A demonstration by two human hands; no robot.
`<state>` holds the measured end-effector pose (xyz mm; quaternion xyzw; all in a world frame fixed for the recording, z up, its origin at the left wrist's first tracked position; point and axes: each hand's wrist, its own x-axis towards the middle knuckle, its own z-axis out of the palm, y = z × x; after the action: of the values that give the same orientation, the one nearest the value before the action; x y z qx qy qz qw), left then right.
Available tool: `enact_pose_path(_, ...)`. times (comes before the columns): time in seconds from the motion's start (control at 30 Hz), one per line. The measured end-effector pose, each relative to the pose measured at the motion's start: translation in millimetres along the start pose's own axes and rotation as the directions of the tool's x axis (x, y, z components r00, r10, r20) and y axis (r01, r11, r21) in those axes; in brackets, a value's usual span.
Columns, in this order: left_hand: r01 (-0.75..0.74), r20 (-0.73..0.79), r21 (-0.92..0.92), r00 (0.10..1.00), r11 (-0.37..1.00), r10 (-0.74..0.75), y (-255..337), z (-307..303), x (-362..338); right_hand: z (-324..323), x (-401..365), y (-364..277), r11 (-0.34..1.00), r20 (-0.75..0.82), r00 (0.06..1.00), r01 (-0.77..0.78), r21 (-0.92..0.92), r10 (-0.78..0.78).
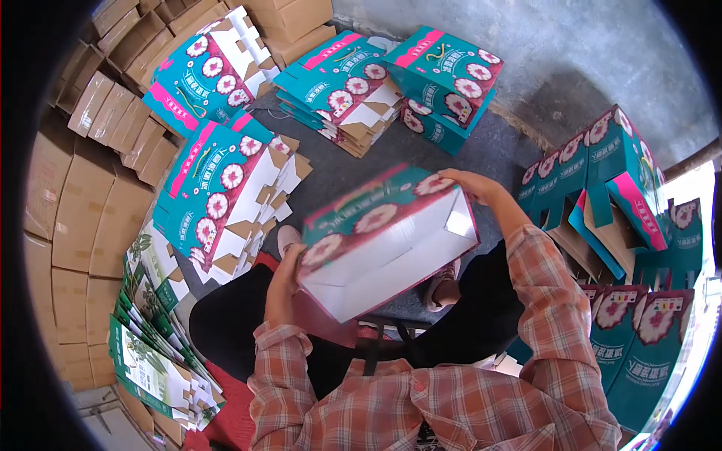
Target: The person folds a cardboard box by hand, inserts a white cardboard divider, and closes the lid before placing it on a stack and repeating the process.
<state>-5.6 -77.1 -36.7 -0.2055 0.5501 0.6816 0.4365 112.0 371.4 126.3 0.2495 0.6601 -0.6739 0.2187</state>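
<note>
A teal and maroon printed box (387, 244) is held tilted above my lap, its white bottom face towards me and its printed side facing away. My left hand (284, 284) grips its left end, the fingers partly hidden by the box. At the upper right corner, my right hand (475, 188) is closed on the box edge. The box's printed side is somewhat blurred. Flat, unfolded cartons of the same print (214, 192) lie to the left of the box.
More flat cartons (338, 86) and a formed box (447, 75) stand ahead. Finished-looking boxes (594, 169) are stacked at the right. Brown cartons (79, 203) line the left, beside green printed sheets (147, 361). A grey wall (587, 52) rises at the back.
</note>
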Motion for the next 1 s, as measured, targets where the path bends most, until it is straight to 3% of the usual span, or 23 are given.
enact_pose_path(0.07, -0.263, 0.125, 0.062, 0.959, 0.963, 0.254, 37.9, 64.1, -69.1, -21.0, 15.7, 11.5, 0.998, 0.083, 0.995, 0.051, 0.035, -0.054)
enact_pose_path(0.13, -0.243, 0.098, 0.123, 0.968, 0.962, 0.232, 45.8, 72.6, -82.4, -14.7, -0.8, -3.2, 0.969, -0.12, 0.962, 0.245, -0.002, -0.244)
enact_pose_path(0.2, -0.513, -0.025, -0.046, 0.858, 0.857, 0.512, 44.5, 86.3, -86.4, -19.2, -2.4, -8.2, 0.961, -0.055, 0.96, 0.278, 0.019, -0.276)
enact_pose_path(0.23, -0.553, -0.009, -0.084, 0.832, 0.829, 0.554, 45.0, 82.2, -84.6, -18.3, -9.1, -13.4, 0.969, -0.131, 0.964, 0.239, 0.061, -0.23)
enact_pose_path(0.27, -0.553, -0.009, -0.079, 0.832, 0.829, 0.555, 42.1, 80.8, -82.3, -18.0, -13.9, -15.0, 0.973, -0.207, 0.962, 0.202, 0.108, -0.177)
enact_pose_path(0.37, -0.635, -0.207, -0.263, 0.772, 0.726, 0.601, 23.4, 91.7, -68.8, -19.3, 4.2, 12.6, 0.981, -0.25, 0.957, 0.174, 0.088, -0.147)
enact_pose_path(0.4, -0.627, -0.197, -0.259, 0.779, 0.734, 0.596, 13.3, 82.3, -59.1, -18.3, 7.5, 22.4, 0.986, -0.298, 0.948, 0.144, 0.084, -0.114)
enact_pose_path(0.43, -0.596, -0.126, -0.152, 0.803, 0.788, 0.583, 1.7, 64.7, -49.3, -20.6, 7.4, 33.1, 0.986, -0.194, 0.969, 0.162, 0.044, -0.15)
enact_pose_path(0.5, -0.555, -0.052, -0.035, 0.831, 0.831, 0.553, -6.1, 57.4, -44.7, -17.4, 2.7, 35.3, 0.989, -0.171, 0.98, 0.119, 0.09, -0.103)
enact_pose_path(0.57, -0.453, -0.092, -0.357, 0.887, 0.817, 0.451, -4.7, 60.6, -42.2, -17.1, -3.9, 29.6, 0.988, -0.141, 0.988, 0.085, 0.128, -0.066)
enact_pose_path(0.7, -0.455, 0.049, -0.324, 0.868, 0.829, 0.495, -18.3, 35.9, -2.1, -11.4, -14.0, 22.4, 0.995, -0.148, 0.988, -0.033, 0.09, 0.046)
enact_pose_path(0.77, -0.713, 0.134, 0.109, 0.701, 0.692, 0.701, -17.2, 38.2, 9.7, -10.7, -11.9, 25.1, 0.996, -0.164, 0.984, -0.057, 0.071, 0.068)
enact_pose_path(0.8, -0.71, 0.134, 0.11, 0.704, 0.695, 0.698, -22.2, 38.5, 11.8, -10.6, -8.4, 30.4, 0.997, -0.171, 0.983, -0.07, 0.013, 0.072)
enact_pose_path(0.87, -0.578, -0.029, 0.295, 0.791, 0.761, 0.612, -26.1, 59.2, -0.9, -16.8, 4.3, 45.5, 0.995, -0.181, 0.98, -0.089, -0.044, 0.08)
enact_pose_path(0.9, -0.733, 0.136, 0.288, 0.668, 0.616, 0.732, -26.8, 63.2, 2.6, -22.3, 14.3, 52.7, 0.989, -0.246, 0.968, -0.076, -0.125, 0.044)
enact_pose_path(0.93, -0.728, 0.133, 0.289, 0.674, 0.622, 0.727, -24.1, 67.6, -2.2, -26.1, 21.0, 57.9, 0.976, -0.303, 0.953, -0.07, -0.206, 0.004)
enact_pose_path(0.97, -0.722, 0.172, 0.572, 0.57, 0.39, 0.804, -17.3, 74.6, -15.6, -26.5, 22.0, 56.0, 0.976, -0.3, 0.954, -0.078, -0.205, 0.014)
enact_pose_path(1.0, -0.613, 0.249, 0.783, 0.469, 0.109, 0.848, -9.0, 83.1, -30.5, -24.1, 20.9, 48.9, 0.876, -0.278, 0.941, 0.039, -0.481, -0.195)
